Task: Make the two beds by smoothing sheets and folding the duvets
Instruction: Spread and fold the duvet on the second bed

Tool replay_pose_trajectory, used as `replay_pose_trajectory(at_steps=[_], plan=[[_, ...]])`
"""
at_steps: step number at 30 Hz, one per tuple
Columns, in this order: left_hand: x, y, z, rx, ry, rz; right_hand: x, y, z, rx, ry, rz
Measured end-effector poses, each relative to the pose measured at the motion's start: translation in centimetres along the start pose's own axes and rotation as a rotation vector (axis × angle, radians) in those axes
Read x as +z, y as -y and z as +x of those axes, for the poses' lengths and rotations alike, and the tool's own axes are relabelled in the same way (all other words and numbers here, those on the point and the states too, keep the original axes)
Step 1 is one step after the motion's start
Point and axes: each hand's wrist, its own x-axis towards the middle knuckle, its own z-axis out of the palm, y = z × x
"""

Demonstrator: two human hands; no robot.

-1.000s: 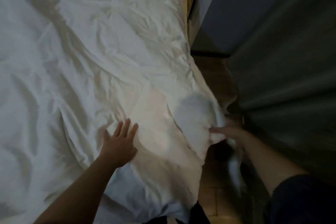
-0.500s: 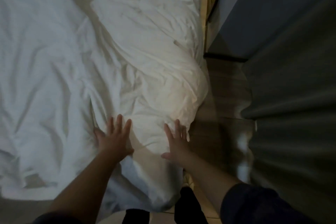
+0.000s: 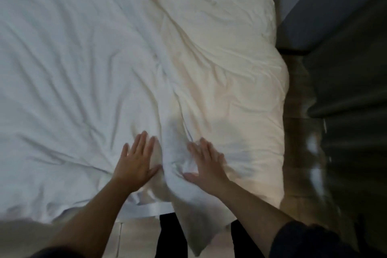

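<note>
Duvet: the white duvet [image 3: 129,52] covers nearly the whole bed [image 3: 146,208], creased all over, bluish on the left half and warm cream on the right.
Left hand: the left hand [image 3: 136,161] lies palm down on the duvet near the bed's near edge, fingers straight and slightly spread, gripping nothing.
Right hand: the right hand [image 3: 206,163] lies flat just beside it, fingers stretched forward, thumb pointing toward the left hand.
Between the hands: a raised ridge of cloth [image 3: 173,153] stands bunched up, touched by both thumbs, and runs away up the middle of the bed.
Hanging part: one duvet corner [image 3: 199,228] droops over the near edge, in front of the person's dark-clothed legs [image 3: 170,236].
Hidden: the bed's only bare part is a smooth white strip under the duvet's hem; sheet or mattress side, I cannot tell.
Cut off: the duvet runs out past the top and left borders; the dark sleeve [image 3: 303,241] is cropped at the bottom.
Hard to make out: the fingertips of both hands are blurred.
Right of the bed: a wooden floor [image 3: 297,153] with pale glints, a grey panel [image 3: 310,12] off the far right corner, and dark folds [image 3: 351,100] that may be a drape.
</note>
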Motion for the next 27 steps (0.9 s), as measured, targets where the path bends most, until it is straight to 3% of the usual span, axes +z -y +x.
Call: replay_pose_trajectory(at_steps=[3, 7, 8, 11, 13, 16, 19, 24, 27], plan=[[1.4, 4.0, -2.8, 0.021, 0.098, 0.048, 0.2, 4.3, 0.1, -0.088, -0.047, -0.012], [2.7, 5.2, -3.2, 0.064, 0.229, 0.116, 1.0, 6.3, 0.9, -0.092, -0.052, -0.206], [2.8, 4.7, -2.8, 0.073, 0.189, 0.150, 1.2, 6.3, 1.4, -0.082, -0.059, -0.205], [3.1, 3.6, -1.3, 0.181, -0.138, 0.113, 0.8, 5.9, 2.6, -0.080, -0.040, -0.094], [2.8, 4.0, -0.7, 0.273, -0.128, 0.113, 0.3, 5.4, 2.5, -0.089, -0.023, -0.026], [-0.8, 8.1, -2.0, 0.143, -0.007, 0.160, -0.5, 5.5, 2.0, -0.074, 0.006, -0.019], [-1.9, 13.3, -4.3, -0.036, 0.187, 0.338, 0.1, 7.1, 2.1, -0.046, 0.095, -0.189], [1.0, 12.6, -5.6, -0.132, 0.552, 0.175, 2.6, 11.0, 2.9, 0.028, 0.130, -0.243], [0.0, 15.9, -5.8, 0.023, 0.364, 0.035, 2.8, 14.5, 4.1, -0.064, 0.109, -0.218]])
